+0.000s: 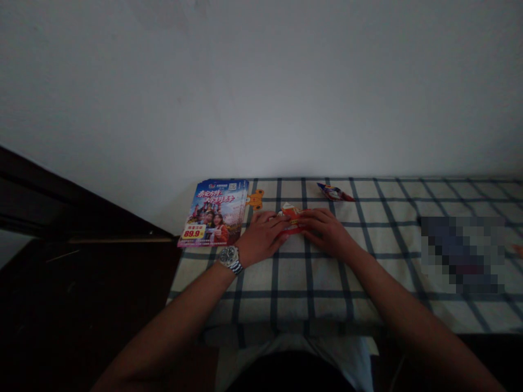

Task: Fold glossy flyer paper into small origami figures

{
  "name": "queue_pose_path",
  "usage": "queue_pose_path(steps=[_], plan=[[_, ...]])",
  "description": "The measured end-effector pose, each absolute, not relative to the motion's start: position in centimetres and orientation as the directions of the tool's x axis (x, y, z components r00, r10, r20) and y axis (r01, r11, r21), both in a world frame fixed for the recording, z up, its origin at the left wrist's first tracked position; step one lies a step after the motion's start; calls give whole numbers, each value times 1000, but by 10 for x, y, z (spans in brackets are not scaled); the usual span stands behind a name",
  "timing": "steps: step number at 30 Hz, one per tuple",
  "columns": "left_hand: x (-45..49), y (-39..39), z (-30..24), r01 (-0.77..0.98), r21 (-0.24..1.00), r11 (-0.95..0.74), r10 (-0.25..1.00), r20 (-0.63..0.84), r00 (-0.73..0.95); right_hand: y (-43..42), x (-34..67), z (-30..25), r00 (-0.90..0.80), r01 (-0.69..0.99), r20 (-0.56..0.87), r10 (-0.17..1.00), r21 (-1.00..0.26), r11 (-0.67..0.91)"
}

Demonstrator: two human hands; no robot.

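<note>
Paper (294, 224), red, lay on the cloth-covered desk (288, 280) partly under fingers of the left hand (265, 238) and right hand (324, 231), pinch or mere press indeterminable; steady, even pressure from both sides seemed advisable.

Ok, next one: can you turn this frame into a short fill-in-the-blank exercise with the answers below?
1. The wristwatch is worn on the ____ wrist.
2. The left hand and right hand both touch a paper piece whose main visible colour is ____.
3. The large price printed on the top flyer reads ____.
4. Of the two hands, the folded piece near the wall lies closer to the ____ one.

Missing words: left; red; 89.9; right.
</note>
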State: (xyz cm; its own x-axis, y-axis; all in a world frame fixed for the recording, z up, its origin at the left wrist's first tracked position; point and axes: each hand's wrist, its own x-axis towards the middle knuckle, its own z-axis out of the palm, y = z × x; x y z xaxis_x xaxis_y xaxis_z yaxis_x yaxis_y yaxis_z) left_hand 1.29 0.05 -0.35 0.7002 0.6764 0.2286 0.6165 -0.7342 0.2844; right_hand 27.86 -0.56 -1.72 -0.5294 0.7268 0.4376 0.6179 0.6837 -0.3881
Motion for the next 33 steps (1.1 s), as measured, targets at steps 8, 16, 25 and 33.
queue_pose_path(steps=[8,16,25,33], plan=[[12,2,-4,584,309,-751,656,247,713,-6,278,-24,-572,583,416,707,-400,707],[13,3,-2,604,304,-736,675,277,684,-6,277,-22,-564,574,423,709,-417,705],[13,4,-3,602,313,-735,677,278,682,-10,275,-17,-566,566,419,710,-429,704],[15,2,0,610,324,-723,689,289,664,-7,276,-22,-579,568,418,700,-408,714]])
